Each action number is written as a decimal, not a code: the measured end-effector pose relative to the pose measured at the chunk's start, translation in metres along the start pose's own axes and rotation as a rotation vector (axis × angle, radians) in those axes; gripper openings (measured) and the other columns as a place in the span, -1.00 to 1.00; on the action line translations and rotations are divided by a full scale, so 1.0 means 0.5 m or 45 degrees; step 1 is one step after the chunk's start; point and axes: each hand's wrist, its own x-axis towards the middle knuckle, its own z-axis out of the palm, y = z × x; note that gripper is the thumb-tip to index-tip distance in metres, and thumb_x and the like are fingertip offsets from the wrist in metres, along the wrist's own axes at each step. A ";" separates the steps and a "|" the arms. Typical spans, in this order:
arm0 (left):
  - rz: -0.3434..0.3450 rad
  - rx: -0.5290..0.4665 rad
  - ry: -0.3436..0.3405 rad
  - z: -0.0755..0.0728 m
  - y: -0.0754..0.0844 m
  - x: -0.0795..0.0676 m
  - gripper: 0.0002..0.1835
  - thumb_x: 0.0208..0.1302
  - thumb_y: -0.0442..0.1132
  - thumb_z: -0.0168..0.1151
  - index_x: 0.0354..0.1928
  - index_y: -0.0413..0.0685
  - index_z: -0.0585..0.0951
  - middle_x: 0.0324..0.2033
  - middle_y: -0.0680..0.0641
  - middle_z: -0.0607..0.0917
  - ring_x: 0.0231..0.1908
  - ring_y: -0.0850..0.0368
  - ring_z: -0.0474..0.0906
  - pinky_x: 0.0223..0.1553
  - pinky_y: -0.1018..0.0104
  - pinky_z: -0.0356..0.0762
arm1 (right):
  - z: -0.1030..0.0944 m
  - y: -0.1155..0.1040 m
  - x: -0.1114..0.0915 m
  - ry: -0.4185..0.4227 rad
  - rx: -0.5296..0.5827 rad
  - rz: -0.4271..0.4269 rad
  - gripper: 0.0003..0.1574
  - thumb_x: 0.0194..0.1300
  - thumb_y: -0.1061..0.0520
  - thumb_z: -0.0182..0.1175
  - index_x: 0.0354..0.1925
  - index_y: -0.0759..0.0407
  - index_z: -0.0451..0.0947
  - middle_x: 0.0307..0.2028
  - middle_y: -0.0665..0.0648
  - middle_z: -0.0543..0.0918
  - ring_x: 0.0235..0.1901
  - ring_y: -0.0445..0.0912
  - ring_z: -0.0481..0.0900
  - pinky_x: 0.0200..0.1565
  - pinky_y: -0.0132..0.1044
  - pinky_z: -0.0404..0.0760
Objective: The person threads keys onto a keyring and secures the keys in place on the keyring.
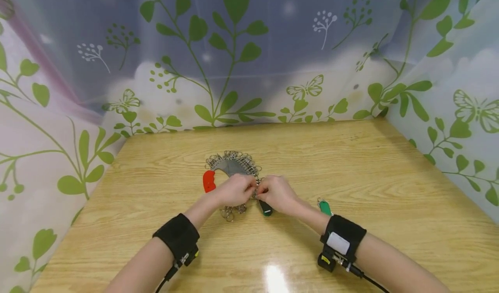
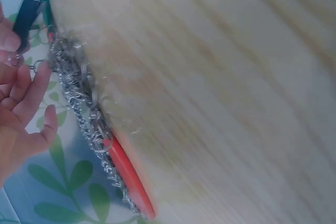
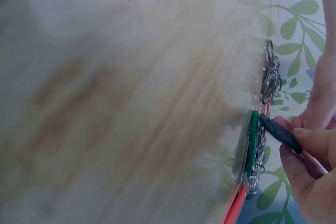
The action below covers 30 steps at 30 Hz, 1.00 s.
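Observation:
My left hand [image 1: 236,190] and right hand [image 1: 276,192] meet fingertip to fingertip over the table. The right thumb and finger pinch the ring end of a black key tag [image 3: 281,132], which also shows in the left wrist view [image 2: 27,17]. The left fingers are at small metal rings [image 2: 35,67] right beside the tag. Under and behind the left hand lies a curved grey piece [image 1: 231,166] edged with many metal rings [image 1: 226,155], with a red piece [image 1: 208,181] at its left. The left hand covers part of this cluster.
A green key tag [image 1: 324,207] with a small ring lies on the wooden table [image 1: 351,163], just beyond the right wrist. More loose rings [image 1: 228,214] show below the left hand. A leaf-print cloth [image 1: 253,81] stands round the table's back and sides.

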 end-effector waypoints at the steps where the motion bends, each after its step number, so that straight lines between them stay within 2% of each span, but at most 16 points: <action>1: -0.014 -0.007 0.000 -0.002 0.000 0.001 -0.89 0.14 -0.38 -0.03 -0.44 -0.06 0.47 -0.60 0.07 0.46 -0.60 0.23 0.33 -0.51 0.34 0.34 | 0.002 -0.001 0.000 0.007 -0.010 -0.021 -0.88 -0.14 0.34 0.27 -0.62 0.14 0.57 -0.55 -0.03 0.51 -0.51 -0.23 0.43 -0.42 -0.39 0.47; 3: -0.044 -0.015 0.000 -0.004 0.001 0.004 -0.89 0.12 -0.36 -0.01 -0.48 -0.03 0.46 -0.65 0.08 0.45 -0.63 0.24 0.32 -0.53 0.34 0.33 | 0.005 -0.003 0.001 0.018 -0.028 -0.053 -0.88 -0.16 0.35 0.26 -0.62 0.15 0.58 -0.55 -0.02 0.52 -0.49 -0.20 0.43 -0.38 -0.37 0.47; 9: -0.145 -0.100 -0.027 -0.006 0.004 0.003 -0.88 0.08 -0.33 0.00 -0.53 0.02 0.48 -0.69 0.10 0.46 -0.66 0.25 0.32 -0.57 0.37 0.30 | 0.017 -0.012 -0.002 -0.011 -0.115 -0.102 -0.88 -0.13 0.34 0.25 -0.61 0.13 0.59 -0.56 -0.03 0.52 -0.49 -0.20 0.43 -0.46 -0.40 0.46; 14: -0.194 -0.265 -0.137 -0.017 -0.002 -0.003 -0.84 0.16 -0.33 -0.06 -0.48 -0.01 0.51 -0.71 0.08 0.47 -0.69 0.21 0.33 -0.59 0.36 0.28 | 0.014 -0.015 -0.002 -0.038 -0.083 -0.016 -0.89 -0.10 0.33 0.25 -0.59 0.14 0.57 -0.53 -0.01 0.53 -0.48 -0.19 0.45 -0.41 -0.37 0.48; 18: -0.159 -0.345 -0.177 -0.020 -0.010 -0.008 -0.82 0.24 -0.29 -0.08 -0.43 -0.06 0.52 -0.66 0.04 0.48 -0.65 0.20 0.34 -0.56 0.35 0.30 | 0.009 -0.009 -0.002 -0.069 -0.016 0.087 -0.86 -0.08 0.34 0.23 -0.58 0.13 0.52 -0.53 -0.03 0.51 -0.52 -0.24 0.43 -0.44 -0.39 0.46; 22: -0.106 -0.343 -0.178 -0.015 -0.020 -0.017 -0.86 0.20 -0.31 -0.02 -0.33 -0.07 0.55 -0.55 0.05 0.53 -0.59 0.24 0.36 -0.49 0.33 0.35 | 0.005 -0.007 -0.004 -0.077 0.040 0.128 -0.87 -0.06 0.34 0.22 -0.57 0.15 0.50 -0.56 -0.04 0.51 -0.55 -0.27 0.41 -0.48 -0.40 0.45; 25: -0.058 -0.296 -0.150 -0.007 -0.024 -0.021 -0.86 0.14 -0.34 0.07 -0.26 -0.04 0.56 -0.48 0.09 0.55 -0.58 0.26 0.36 -0.48 0.34 0.35 | 0.000 -0.006 -0.002 -0.065 0.086 0.162 -0.87 -0.04 0.34 0.22 -0.58 0.15 0.49 -0.58 -0.03 0.52 -0.56 -0.27 0.41 -0.49 -0.40 0.45; 30: -0.030 -0.251 -0.062 0.002 -0.023 -0.017 -0.92 0.13 -0.29 0.14 -0.33 0.01 0.60 -0.51 0.09 0.58 -0.63 0.28 0.34 -0.55 0.38 0.31 | -0.006 -0.008 0.003 -0.058 0.158 0.231 -0.86 -0.01 0.33 0.21 -0.58 0.14 0.47 -0.59 -0.02 0.52 -0.57 -0.27 0.43 -0.50 -0.40 0.45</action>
